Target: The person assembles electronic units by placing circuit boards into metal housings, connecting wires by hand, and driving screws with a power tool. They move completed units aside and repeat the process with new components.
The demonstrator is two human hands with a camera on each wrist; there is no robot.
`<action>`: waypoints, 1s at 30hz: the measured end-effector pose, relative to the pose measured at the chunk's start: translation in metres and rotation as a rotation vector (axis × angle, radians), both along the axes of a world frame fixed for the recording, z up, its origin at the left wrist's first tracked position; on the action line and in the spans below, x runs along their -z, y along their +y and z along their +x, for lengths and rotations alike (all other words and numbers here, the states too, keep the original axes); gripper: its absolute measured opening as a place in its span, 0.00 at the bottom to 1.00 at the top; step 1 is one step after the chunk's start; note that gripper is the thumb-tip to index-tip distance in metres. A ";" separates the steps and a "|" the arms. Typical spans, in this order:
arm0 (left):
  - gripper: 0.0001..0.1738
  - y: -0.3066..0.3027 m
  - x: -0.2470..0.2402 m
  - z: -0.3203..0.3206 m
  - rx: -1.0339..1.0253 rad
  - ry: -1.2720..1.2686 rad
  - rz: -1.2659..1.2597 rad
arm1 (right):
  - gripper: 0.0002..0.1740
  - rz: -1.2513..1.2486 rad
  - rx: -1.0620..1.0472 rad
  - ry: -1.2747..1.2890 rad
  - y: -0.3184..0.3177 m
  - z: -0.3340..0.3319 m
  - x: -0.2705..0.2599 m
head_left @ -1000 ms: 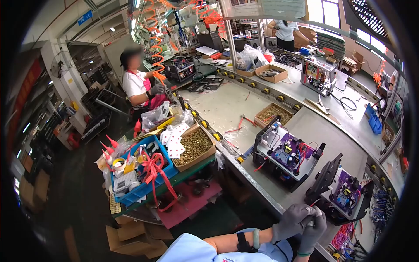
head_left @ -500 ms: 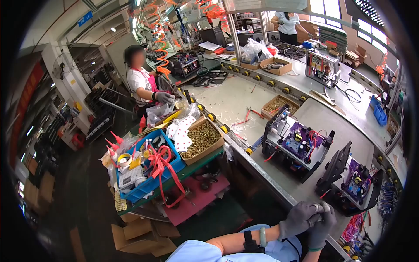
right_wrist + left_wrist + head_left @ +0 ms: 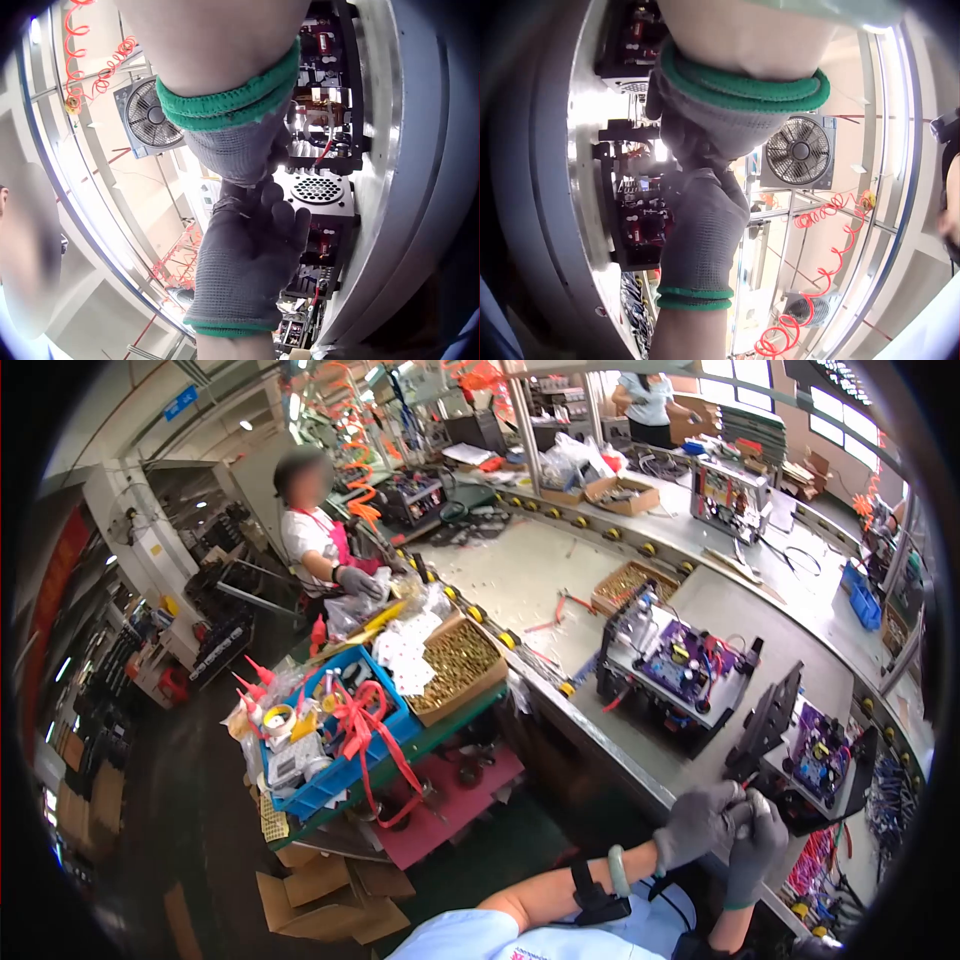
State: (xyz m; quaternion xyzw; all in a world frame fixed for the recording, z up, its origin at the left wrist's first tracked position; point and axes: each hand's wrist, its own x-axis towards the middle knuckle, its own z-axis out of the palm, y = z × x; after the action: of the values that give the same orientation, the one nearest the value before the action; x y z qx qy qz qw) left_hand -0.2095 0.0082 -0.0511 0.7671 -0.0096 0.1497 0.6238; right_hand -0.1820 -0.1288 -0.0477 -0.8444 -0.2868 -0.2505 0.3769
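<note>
Both hands wear grey gloves and meet at the fingers in front of the bench edge. My left hand [image 3: 695,826] comes in from the left side, its fingers curled against those of my right hand [image 3: 757,855]. In the right wrist view the left glove [image 3: 244,251] sits below the right one, fingers bent inward. The fingertips hide whatever lies between them, and I cannot tell what they hold. Just beyond the hands is an open electronics unit [image 3: 815,755] with a purple circuit board and a raised black panel. A second such unit [image 3: 680,665] stands farther left on the bench.
A blue bin [image 3: 345,780] of supplies and a box of brass fittings [image 3: 460,665] sit on a side stand. Another parts box [image 3: 633,587] lies behind the units. Wire bundles [image 3: 890,805] lie at right. Another person [image 3: 320,540] works across the bench.
The view has shifted somewhat. My hands stay together, now slightly higher and closer to the nearer unit. The person across the bench has lowered a gloved hand toward the plastic bags.
</note>
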 end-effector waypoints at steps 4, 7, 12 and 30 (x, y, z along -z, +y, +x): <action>0.11 0.002 -0.005 0.004 0.085 0.029 -0.096 | 0.18 0.044 -0.021 0.029 -0.004 0.002 -0.006; 0.10 0.001 0.012 0.005 0.040 -0.056 0.013 | 0.18 0.008 -0.026 -0.019 -0.004 0.002 -0.003; 0.11 0.013 0.006 -0.002 -0.032 -0.112 0.321 | 0.19 -0.099 -0.039 -0.016 -0.002 -0.006 -0.004; 0.11 0.013 0.014 0.000 -0.035 -0.287 0.440 | 0.17 -0.118 -0.051 -0.018 -0.003 -0.003 -0.010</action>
State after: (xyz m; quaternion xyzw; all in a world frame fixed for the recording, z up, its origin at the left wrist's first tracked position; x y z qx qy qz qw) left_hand -0.2091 0.0215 -0.0650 0.8552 -0.1170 0.2620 0.4315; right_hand -0.1850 -0.1318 -0.0372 -0.8554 -0.3257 -0.2309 0.3301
